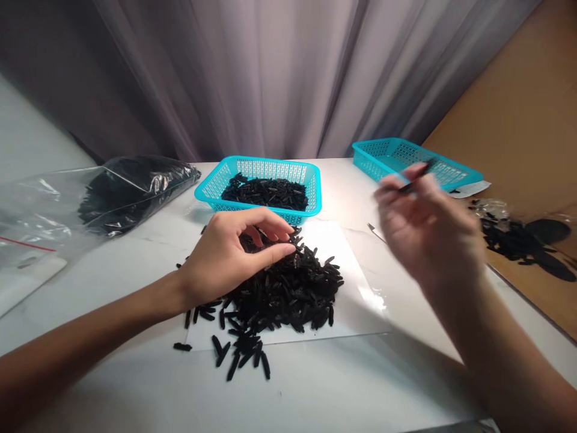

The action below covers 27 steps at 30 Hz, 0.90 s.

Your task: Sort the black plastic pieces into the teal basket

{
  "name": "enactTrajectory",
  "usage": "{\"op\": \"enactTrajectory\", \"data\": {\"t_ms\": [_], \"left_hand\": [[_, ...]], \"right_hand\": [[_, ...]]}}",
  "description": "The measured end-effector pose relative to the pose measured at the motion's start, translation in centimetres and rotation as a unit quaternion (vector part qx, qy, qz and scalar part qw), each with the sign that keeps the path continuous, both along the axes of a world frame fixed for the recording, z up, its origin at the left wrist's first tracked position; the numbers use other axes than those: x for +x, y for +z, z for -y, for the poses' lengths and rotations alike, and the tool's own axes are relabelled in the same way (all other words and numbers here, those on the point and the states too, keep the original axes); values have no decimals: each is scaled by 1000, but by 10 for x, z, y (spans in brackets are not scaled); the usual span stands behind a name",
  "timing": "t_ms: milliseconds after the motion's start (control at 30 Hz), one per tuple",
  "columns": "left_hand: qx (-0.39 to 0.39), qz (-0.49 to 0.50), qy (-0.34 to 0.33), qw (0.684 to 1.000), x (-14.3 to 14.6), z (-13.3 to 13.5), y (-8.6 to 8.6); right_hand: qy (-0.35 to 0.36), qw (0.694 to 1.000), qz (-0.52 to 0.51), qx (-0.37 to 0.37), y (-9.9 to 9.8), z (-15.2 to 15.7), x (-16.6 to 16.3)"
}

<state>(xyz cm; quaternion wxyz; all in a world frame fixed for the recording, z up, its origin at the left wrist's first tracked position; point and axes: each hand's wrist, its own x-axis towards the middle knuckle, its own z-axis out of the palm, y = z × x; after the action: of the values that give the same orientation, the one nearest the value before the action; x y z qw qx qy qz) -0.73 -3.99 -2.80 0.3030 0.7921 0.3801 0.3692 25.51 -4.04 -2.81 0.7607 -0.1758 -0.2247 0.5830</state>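
Note:
A heap of small, slim black pieces [288, 294] lies on a white sheet [356, 300] on the table. Over the heap's back left side hovers my left hand [238, 246], its thumb and fingers curved with a gap between the tips and nothing seen in it. Raised at the right, my right hand [428, 228] is smeared by motion and pinches a slim dark piece [417, 177]. Just behind the heap stands a turquoise basket [315, 189] with many similar black pieces [265, 192] inside.
A second turquoise basket [383, 159] stands at the back right, partly behind my right hand. At the left lies a clear plastic bag [139, 186] of black pieces. More black items [518, 240] lie on the brown surface at the right. A grey curtain [270, 78] hangs behind.

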Motion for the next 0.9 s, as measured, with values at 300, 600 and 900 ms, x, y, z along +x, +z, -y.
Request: {"op": "enactTrajectory", "data": {"t_ms": [300, 600, 900], "left_hand": [[0, -7, 8, 1000, -3, -8, -2], [47, -32, -19, 998, -1, -6, -8], [39, -8, -49, 998, 4, 0, -16]], "right_hand": [[-106, 977, -185, -17, 15, -16, 101], [-46, 992, 66, -98, -5, -23, 39], [228, 900, 358, -102, -42, 20, -60]]}}
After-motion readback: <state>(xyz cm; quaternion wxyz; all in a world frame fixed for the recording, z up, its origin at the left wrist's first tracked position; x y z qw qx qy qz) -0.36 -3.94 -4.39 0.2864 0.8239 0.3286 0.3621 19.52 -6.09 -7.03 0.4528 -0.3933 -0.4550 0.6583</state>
